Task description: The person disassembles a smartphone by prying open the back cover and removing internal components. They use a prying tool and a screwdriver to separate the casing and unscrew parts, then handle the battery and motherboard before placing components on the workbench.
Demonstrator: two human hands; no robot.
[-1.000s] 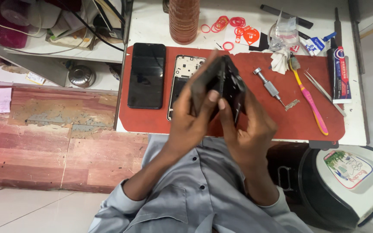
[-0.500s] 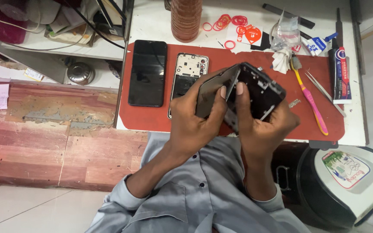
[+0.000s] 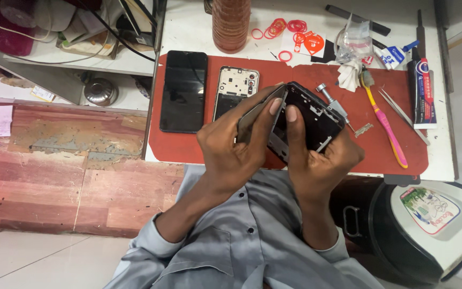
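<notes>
Black phone frame (image 3: 316, 120) gripped by right hand (image 3: 319, 158), left hand (image 3: 233, 152) pinching screen panel (image 3: 258, 115), thumbs wedged in seam, likely prying apart. 2 more phones beyond left hand on red mat (image 3: 188, 152).

A second ago both hands were clasped tight round the black phone frame (image 3: 311, 120), which stood nearly on edge and hid the pale opened phone back (image 3: 235, 92) on the red mat; half a second ago the frame had tipped flatter, its inner side turned up; now the dark grey screen panel (image 3: 258, 115) stands parted from the frame along one edge, opened like a book; the left hand (image 3: 231, 152) has its thumb on the panel's edge; the right hand (image 3: 322, 160) has its thumb on the frame's rim; the pale phone back shows almost whole.
</notes>
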